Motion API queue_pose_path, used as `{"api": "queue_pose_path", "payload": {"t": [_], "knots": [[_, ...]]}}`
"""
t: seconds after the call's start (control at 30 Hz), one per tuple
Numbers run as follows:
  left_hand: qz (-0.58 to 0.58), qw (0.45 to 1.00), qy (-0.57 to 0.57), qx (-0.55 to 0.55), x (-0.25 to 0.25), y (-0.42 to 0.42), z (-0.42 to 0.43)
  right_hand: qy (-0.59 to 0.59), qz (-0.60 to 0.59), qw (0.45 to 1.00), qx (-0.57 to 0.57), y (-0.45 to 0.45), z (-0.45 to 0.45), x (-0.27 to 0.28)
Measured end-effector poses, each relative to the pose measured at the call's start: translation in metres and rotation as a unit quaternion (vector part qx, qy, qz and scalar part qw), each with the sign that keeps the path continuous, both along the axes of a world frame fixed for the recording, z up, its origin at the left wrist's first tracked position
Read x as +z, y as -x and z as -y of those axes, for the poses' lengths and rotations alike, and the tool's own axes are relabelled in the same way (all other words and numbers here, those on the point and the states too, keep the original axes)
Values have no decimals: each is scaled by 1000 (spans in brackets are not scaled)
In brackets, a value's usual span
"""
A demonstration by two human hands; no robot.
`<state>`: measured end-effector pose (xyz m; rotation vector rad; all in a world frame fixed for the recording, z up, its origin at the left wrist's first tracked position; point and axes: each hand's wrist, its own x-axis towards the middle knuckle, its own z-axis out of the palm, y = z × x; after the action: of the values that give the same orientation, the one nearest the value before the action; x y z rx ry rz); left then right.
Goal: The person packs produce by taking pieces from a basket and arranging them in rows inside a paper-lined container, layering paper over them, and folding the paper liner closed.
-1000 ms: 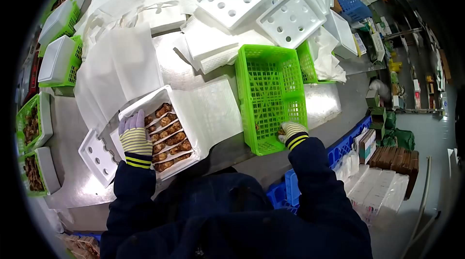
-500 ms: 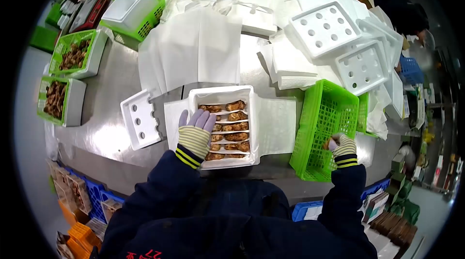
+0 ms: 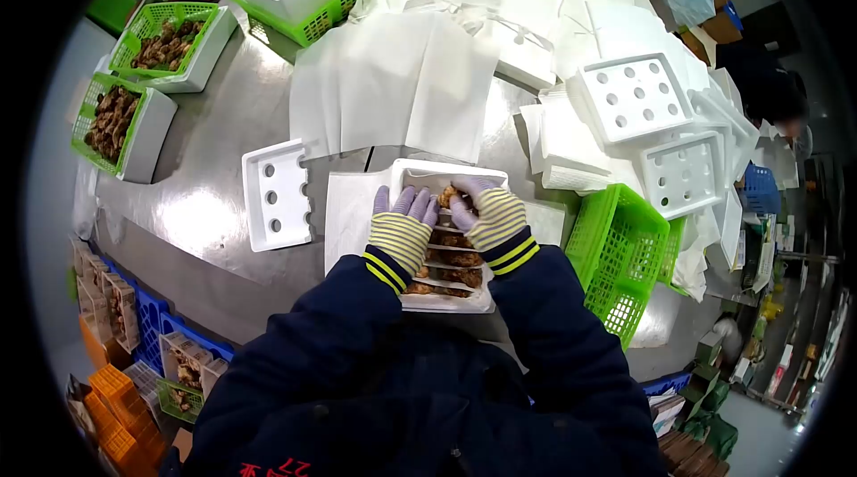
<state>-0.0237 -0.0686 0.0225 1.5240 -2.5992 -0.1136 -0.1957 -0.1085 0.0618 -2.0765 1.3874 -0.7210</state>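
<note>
While both gloved hands work over a white foam box [image 3: 491, 297], knobbly brown pieces [image 3: 453, 258] lie inside it in rows between thin white dividers. The right hand [image 3: 482, 209] curls, thumb and fingers pinching a lumpy piece [image 3: 448, 197] near the box's far end; the left hand [image 3: 403, 225], loosely spread, rests over the rows. Right of the box stands a latticed green plastic basket [image 3: 619, 254]; left lies a rigid white tray [image 3: 277, 196] with round holes.

2 gloved hands [image 3: 402, 232] [image 3: 489, 214] over white box [image 3: 451, 168]
</note>
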Motion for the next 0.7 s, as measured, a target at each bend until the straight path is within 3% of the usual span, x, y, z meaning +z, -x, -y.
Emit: {"api": "queue_pose_path", "payload": {"t": [0.03, 0.07, 0.17, 0.2, 0.3, 0.37, 0.47, 0.6, 0.7], "knots": [[-7, 1000, -19, -6, 5, 0, 0, 97, -126, 986, 40, -9, 4, 11], [49, 995, -87, -17, 15, 0, 3, 118, -183, 975, 38, -17, 6, 8], [51, 992, -108, -29, 20, 0, 2, 19, -392, 916, 83, -38, 13, 12], [61, 996, -62, -28, 7, -1, 1, 115, -312, 940, 82, -37, 11, -4], [-24, 999, -26, -20, 1, -2, 1, 112, -93, 989, 21, -32, 8, 16], [-24, 999, 18, -12, 1, -2, 0, 113, -24, 993, -21, -16, 6, 18], [-19, 1000, -2, -21, 5, -2, -1, 76, -70, 995, 9, 0, -2, 7], [12, 999, -41, -11, 2, 1, -1, -58, -259, 961, 79, -30, 3, 3], [10, 1000, -13, -10, -2, 0, -1, -30, -254, 960, 109, -33, 1, -9]]}}
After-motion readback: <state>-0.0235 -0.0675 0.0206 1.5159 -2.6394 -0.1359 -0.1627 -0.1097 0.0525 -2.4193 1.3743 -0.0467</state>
